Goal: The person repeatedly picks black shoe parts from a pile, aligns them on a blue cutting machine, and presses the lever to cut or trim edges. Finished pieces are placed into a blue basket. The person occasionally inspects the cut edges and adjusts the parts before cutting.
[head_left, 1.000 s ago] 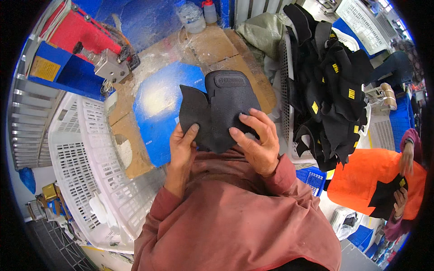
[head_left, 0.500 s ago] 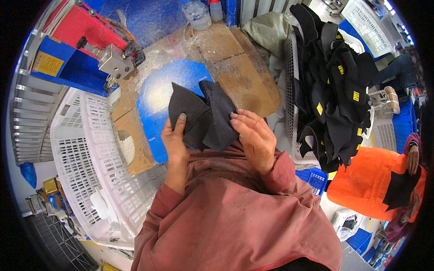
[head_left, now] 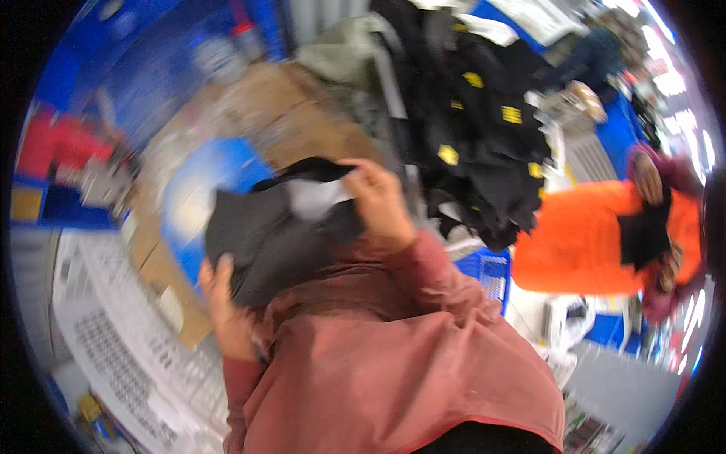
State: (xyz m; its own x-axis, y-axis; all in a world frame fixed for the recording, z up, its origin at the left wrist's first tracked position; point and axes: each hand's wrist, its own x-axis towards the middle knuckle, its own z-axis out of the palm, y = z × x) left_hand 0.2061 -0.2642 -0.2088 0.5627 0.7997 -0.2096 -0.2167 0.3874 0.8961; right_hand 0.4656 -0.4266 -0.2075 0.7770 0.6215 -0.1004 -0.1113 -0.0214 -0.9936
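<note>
We observe a black fabric piece (head_left: 261,234) in both hands of the person, at the front of the reddish smock (head_left: 408,363) and partly covering a blue sheet (head_left: 238,163) in our view. The piece is folded or curled; a pale patch (head_left: 314,198) shows on it near the right hand.

Left hand (head_left: 223,291): clamped on the piece's lower left edge, thumb on the near face; blur softens the fingertips. Right hand (head_left: 382,200): clamped on the upper right edge, fingers bent over it.

The blue sheet lies on brown cardboard (head_left: 333,140) covering the tabletop; both are dusted whitish in places. Beyond the right hand we record a heap of black pieces (head_left: 495,155) with yellow labels. At left stand white perforated baskets (head_left: 113,356), with a blurred red machine part (head_left: 64,144) farther up. A blue basket (head_left: 484,274) sits below the heap. At far right, a co-worker in an orange apron (head_left: 563,242) handles another black piece (head_left: 639,242).
</note>
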